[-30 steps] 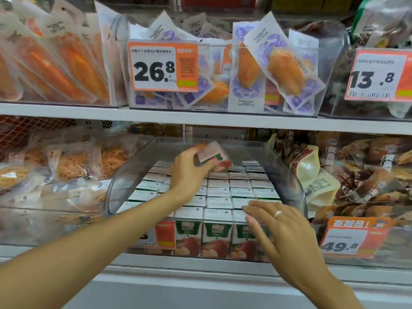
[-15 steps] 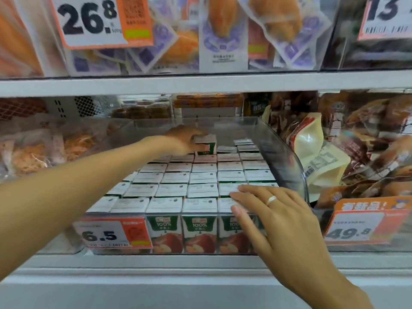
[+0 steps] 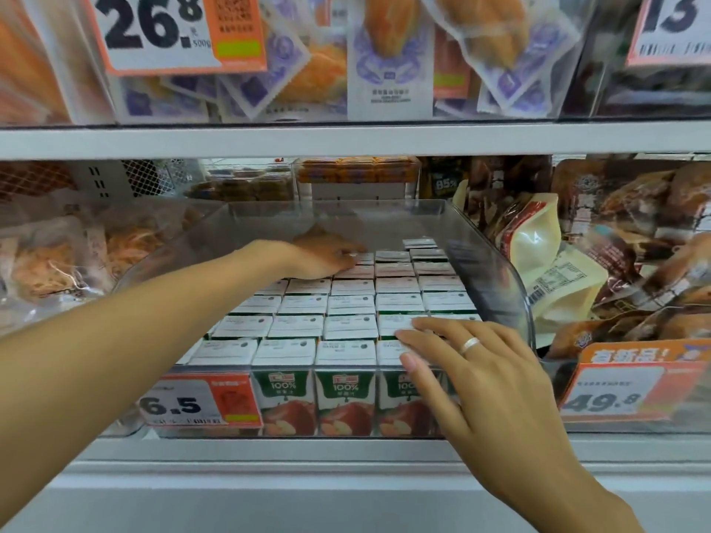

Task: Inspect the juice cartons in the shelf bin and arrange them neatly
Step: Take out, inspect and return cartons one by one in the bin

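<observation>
A clear plastic shelf bin (image 3: 513, 286) holds several rows of small juice cartons (image 3: 344, 402), green and white with an apple picture on the front and white tops. My left hand (image 3: 327, 257) reaches deep into the bin and presses its fingertips on the top of a carton in a back row. My right hand (image 3: 477, 363) lies flat with straight fingers on the carton tops at the front right corner; it wears a ring. The cartons stand upright in even rows, and the right hand hides part of the front right ones.
A 6.5 price tag (image 3: 196, 402) hangs on the bin's front left. The upper shelf edge (image 3: 346, 140) runs close above the bin. Packed snack bags (image 3: 558, 278) crowd the right side beside a 49.8 tag (image 3: 631, 382); more bags (image 3: 57, 263) lie at left.
My left hand carried a carton from above the bin down into a back row and now rests on its top. The right hand stayed on the front cartons. The view moved closer and lower.
</observation>
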Tool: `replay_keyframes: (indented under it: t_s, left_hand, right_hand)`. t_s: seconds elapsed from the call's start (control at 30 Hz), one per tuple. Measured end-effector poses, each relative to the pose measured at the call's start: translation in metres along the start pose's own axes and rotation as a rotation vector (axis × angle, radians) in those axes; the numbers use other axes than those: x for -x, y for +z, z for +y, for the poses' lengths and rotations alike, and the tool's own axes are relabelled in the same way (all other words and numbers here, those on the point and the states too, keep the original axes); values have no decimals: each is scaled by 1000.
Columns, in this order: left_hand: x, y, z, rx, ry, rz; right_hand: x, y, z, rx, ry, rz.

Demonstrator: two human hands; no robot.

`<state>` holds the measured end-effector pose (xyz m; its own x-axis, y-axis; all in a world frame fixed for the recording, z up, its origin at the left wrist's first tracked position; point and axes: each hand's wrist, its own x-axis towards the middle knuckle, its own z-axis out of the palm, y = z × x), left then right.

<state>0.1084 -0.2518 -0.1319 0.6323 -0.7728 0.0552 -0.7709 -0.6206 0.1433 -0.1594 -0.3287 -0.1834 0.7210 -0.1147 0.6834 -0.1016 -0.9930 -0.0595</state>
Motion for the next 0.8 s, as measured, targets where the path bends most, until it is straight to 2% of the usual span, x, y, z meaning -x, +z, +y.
replay_keyframes:
  t_s: [0.13, 0.2, 0.3, 0.47, 0.63, 0.8]
  left_hand:
    - [11, -6, 9, -51, 22, 20]
    - [32, -5, 21, -81, 77, 118]
    - [75, 0, 45, 23, 259, 285]
    - [124, 1, 66, 66, 460, 127]
    - [119, -22, 63, 35, 516, -32]
    - [111, -42, 73, -31, 523, -148]
  right_hand:
    - [-1, -5, -2, 2, -12, -42]
    - [-1, -10, -1, -24, -36, -49]
    - [7, -18, 7, -40, -93, 23]
    - [14, -34, 27, 115, 5, 205]
    - [10, -34, 37, 178, 130, 109]
    - [11, -26, 40, 231, 136, 101]
